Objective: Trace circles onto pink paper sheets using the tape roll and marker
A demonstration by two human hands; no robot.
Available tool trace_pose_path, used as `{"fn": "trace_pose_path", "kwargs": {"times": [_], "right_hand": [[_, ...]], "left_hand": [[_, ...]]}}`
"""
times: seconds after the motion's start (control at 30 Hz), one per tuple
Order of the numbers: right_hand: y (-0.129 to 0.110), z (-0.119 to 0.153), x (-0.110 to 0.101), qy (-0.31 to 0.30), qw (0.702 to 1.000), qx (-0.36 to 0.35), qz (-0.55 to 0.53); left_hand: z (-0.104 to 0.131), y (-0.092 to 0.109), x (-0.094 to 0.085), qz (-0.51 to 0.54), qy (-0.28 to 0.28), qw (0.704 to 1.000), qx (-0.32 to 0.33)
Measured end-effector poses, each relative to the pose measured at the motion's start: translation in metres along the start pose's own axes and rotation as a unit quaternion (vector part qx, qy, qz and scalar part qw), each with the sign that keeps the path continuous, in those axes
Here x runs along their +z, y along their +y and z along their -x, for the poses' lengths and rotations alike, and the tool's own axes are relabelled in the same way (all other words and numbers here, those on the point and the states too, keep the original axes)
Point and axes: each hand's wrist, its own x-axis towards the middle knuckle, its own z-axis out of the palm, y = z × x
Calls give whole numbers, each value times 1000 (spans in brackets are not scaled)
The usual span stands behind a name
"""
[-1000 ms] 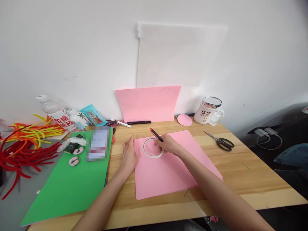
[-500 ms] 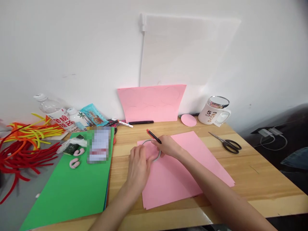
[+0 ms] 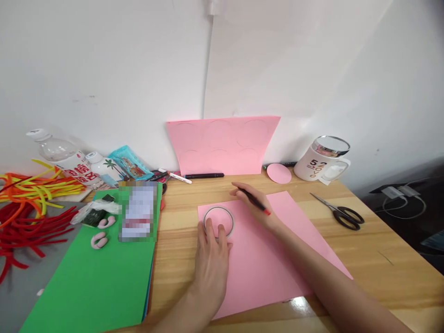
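My left hand (image 3: pixel 212 263) alone steadies the white ring (image 3: pixel 232 224); my right hand (image 3: pixel 255 215) comes away with the black pen (image 3: pixel 251 198).

A half second ago both my hands were at the rim; now my right hand is apart from it, and the pen's red end has swung round toward my wrist, so the ring's far and right sides look free to trace around. My left fingers are loosely spread over its near edge, two tips inside, near the corner of the pink paper (image 3: pixel 263 263); my right fingers are closed around the pen. I can't tell whether its tip touches anything. Ahead of my hands, a pink sheet (image 3: pixel 222 138) with circle outlines leans on the wall; scissors (image 3: pixel 337 210) lie right of my right hand.
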Motion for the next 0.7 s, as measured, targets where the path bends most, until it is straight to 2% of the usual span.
{"fn": "trace_pose_path", "kwargs": {"times": [0.13,0.17,0.23,0.27,0.33,0.43,0.6,0.63,0.7], "right_hand": [[4,6,1,-95,988,-55,108],[5,5,1,-107,984,-67,130],[8,3,2,-121,974,-91,168],[9,1,2,-124,970,-97,185],[12,-2,3,-127,964,-98,213],[15,-5,5,-129,960,-88,232],[12,-7,7,-132,959,-74,241],[11,-7,7,-130,959,-72,243],[10,-6,8,-127,959,-71,243]], "left_hand": [[16,7,-8,16,-42,999,0],[22,9,-13,28,-68,997,17],[35,13,-24,67,-143,983,90],[40,14,-29,72,-174,977,99],[46,14,-35,67,-202,972,98],[47,11,-34,70,-201,972,103],[45,6,-17,54,-129,986,87],[46,6,-15,55,-127,987,84],[48,5,-14,68,-156,981,97]]}}
